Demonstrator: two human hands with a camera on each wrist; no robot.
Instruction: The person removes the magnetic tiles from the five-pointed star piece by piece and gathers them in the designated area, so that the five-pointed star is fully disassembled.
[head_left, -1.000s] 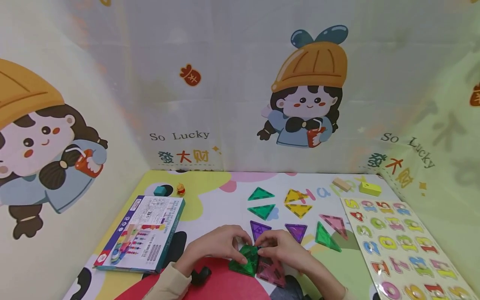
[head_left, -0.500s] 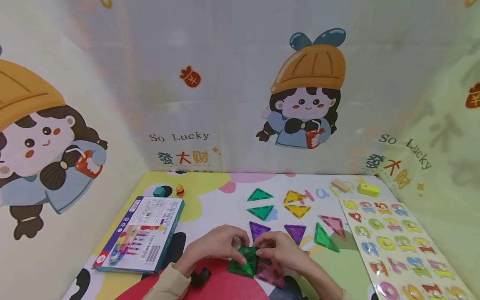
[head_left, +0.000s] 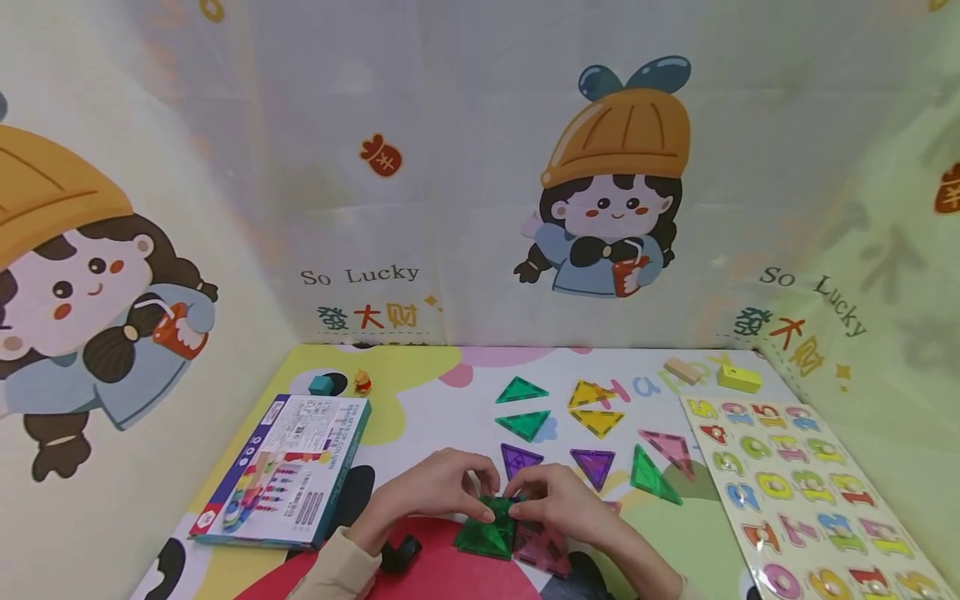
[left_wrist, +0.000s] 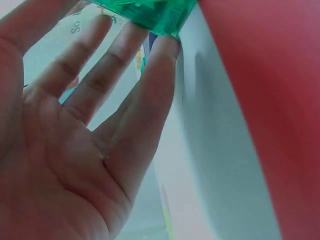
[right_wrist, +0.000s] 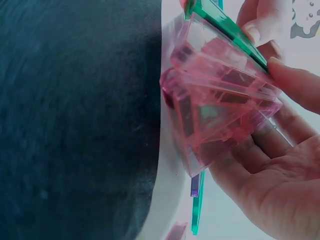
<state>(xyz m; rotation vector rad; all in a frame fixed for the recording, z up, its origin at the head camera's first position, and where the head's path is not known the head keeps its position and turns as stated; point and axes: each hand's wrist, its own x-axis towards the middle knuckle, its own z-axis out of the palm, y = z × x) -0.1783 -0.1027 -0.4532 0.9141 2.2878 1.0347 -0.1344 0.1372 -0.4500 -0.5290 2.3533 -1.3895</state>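
My left hand [head_left: 438, 485] pinches translucent green magnetic tiles [head_left: 483, 537] between thumb and fingers near the front of the table. In the left wrist view the fingertips meet the lower edge of the green piece [left_wrist: 150, 14]. Beside it, my right hand [head_left: 562, 498] grips a joined group of translucent pink magnetic tiles [head_left: 542, 548]. The right wrist view shows that pink piece [right_wrist: 215, 105] as a hollow, angled form, fingers behind it and the thumb [right_wrist: 295, 82] at the edge of a green tile [right_wrist: 232, 30] along its top.
Beyond the hands lie loose triangular tiles: green [head_left: 523, 423], yellow [head_left: 597, 422], purple [head_left: 592, 467] and pink [head_left: 669, 450]. A boxed toy [head_left: 288, 471] lies left, a number board [head_left: 810, 492] right. Farther back are a teal block [head_left: 321, 384], a small figurine [head_left: 362, 382] and a yellow block [head_left: 738, 378].
Both hands stay almost in place with their grips kept. The green tiles between them have shifted slightly toward the front edge, and the right thumb has moved a little.
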